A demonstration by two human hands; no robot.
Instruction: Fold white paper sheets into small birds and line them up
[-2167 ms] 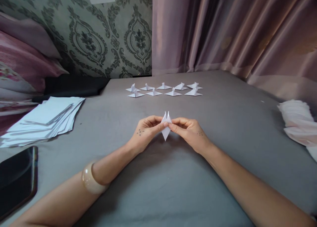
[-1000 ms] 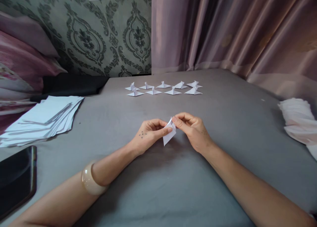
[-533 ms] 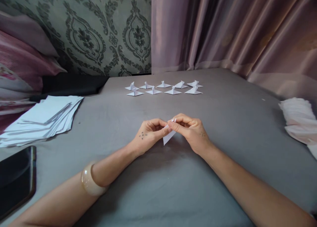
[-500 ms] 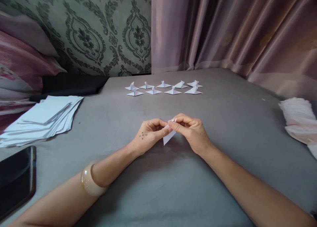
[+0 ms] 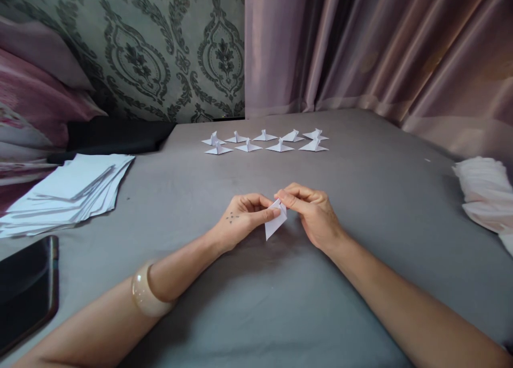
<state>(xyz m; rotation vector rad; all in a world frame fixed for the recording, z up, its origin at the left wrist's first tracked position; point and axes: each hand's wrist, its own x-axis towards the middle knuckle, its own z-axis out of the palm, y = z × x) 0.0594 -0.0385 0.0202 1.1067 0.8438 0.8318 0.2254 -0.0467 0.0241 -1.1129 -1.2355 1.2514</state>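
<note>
A small piece of folded white paper (image 5: 276,228) is held up between my two hands, its pointed end hanging down toward me. My left hand (image 5: 247,218) pinches its left side, with the thumb lying across the front. The fingertips of my right hand (image 5: 310,207) are closed on the paper's upper tip. The fingers behind the paper are partly hidden. Beyond my hands, several folded white paper figures (image 5: 248,146) with spread wings stand in two rows on the grey surface (image 5: 192,197).
A loose stack of white paper sheets (image 5: 76,189) lies at the left, near a dark phone (image 5: 28,288) and a folded black cloth (image 5: 120,135). White bunched material (image 5: 483,189) sits at the right edge. A pinkish curtain (image 5: 360,52) hangs behind the surface.
My right thumb and fingers have shifted up to the paper's top tip, exposing more of its front. The lower point hangs slightly lower. My left hand has barely moved.
</note>
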